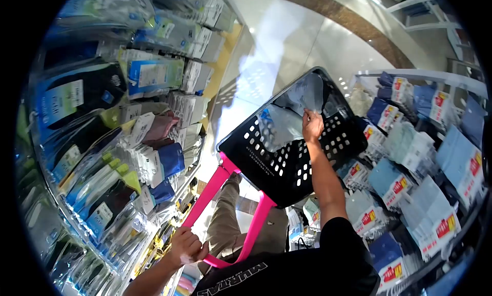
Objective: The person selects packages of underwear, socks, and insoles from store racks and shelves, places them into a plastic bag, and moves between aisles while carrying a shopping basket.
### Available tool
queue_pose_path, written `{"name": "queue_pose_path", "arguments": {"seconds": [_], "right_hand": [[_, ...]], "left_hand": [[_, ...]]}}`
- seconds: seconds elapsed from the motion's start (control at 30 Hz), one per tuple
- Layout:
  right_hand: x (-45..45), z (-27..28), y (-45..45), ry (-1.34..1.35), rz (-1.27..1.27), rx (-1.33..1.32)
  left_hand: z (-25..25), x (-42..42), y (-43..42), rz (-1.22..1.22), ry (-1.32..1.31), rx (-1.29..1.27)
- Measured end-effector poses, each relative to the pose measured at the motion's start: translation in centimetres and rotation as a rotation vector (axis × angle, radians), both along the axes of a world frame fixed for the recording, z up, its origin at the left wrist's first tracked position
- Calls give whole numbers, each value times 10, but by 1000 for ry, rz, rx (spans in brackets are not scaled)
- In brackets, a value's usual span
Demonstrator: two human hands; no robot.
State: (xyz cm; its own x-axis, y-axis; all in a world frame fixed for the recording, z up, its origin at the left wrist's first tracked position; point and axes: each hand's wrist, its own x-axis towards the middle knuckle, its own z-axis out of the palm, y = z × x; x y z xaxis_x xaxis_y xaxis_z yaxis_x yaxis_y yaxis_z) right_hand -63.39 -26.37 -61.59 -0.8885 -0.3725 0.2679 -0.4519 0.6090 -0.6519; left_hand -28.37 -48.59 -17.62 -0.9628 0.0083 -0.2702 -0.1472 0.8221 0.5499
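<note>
My left hand [188,246] is closed round the pink handle [210,191] of a black shopping basket [256,165] with square holes. Inside the basket lie clear plastic packages, one with a blue label [279,128] and a greyish one [305,93] toward the far end. My right hand [312,126] reaches over the basket and pinches the edge of a clear plastic package there; its fingers are drawn together.
On the left, racks hold packaged garments [77,93] with blue and green labels. Folded, tagged garments [410,145] fill a display on the right. Beyond the basket runs a shiny tiled floor [300,27] with a brown curved band. White shelving [417,6] stands at the top right.
</note>
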Motion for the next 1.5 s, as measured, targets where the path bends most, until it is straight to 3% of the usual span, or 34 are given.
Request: {"name": "queue_pose_path", "arguments": {"seconds": [0.07, 0.2, 0.27, 0.4, 0.43, 0.53, 0.63, 0.77, 0.83, 0.87, 0.93, 1.03, 1.13, 1.2, 1.23, 1.3, 1.47, 1.5], "right_hand": [[-3, 57, -4, -69, -26, 85], [3, 151, -12, -103, -46, -97], [6, 195, -18, -125, -65, -58], [15, 270, -32, -282, -236, -253], [13, 291, -34, -404, -263, -189], [13, 326, -36, -447, -234, -245], [15, 365, -35, -566, -229, -413], [9, 410, -26, -528, -208, -547], [4, 459, -11, -534, -231, -562], [5, 491, -1, -517, -259, -582], [9, 517, 8, -428, -283, -688], [31, 558, 32, -268, -295, -775], [71, 611, 59, -169, -338, -852], [108, 659, 77, -117, -374, -900], [127, 676, 86, -66, -381, -889], [166, 695, 102, 19, -399, -883], [247, 708, 109, 48, -612, -879], [260, 708, 109, 66, -656, -838]], "left_hand": [[4, -1, 9, 67, 64, 12], [23, -19, 29, 177, 180, 15], [30, -27, 42, 260, 150, 54], [32, -38, 74, 362, 247, -60], [36, -42, 82, 415, 169, -71], [50, -61, 102, 518, 75, -157], [54, -69, 106, 602, -99, -44], [45, -88, 115, 586, 56, -93], [43, -97, 114, 538, 128, -142], [63, -119, 111, 611, 32, 119], [49, -130, 105, 581, 118, 260], [48, -143, 89, 425, -3, 153], [36, -163, 79, 393, 122, 268], [55, -182, 79, 349, 1, 246], [28, -184, 70, 314, 50, 324], [-2, -203, 58, 281, 94, 405], [28, -236, 59, 297, 112, 400], [15, -244, 52, 305, 71, 451]]}}
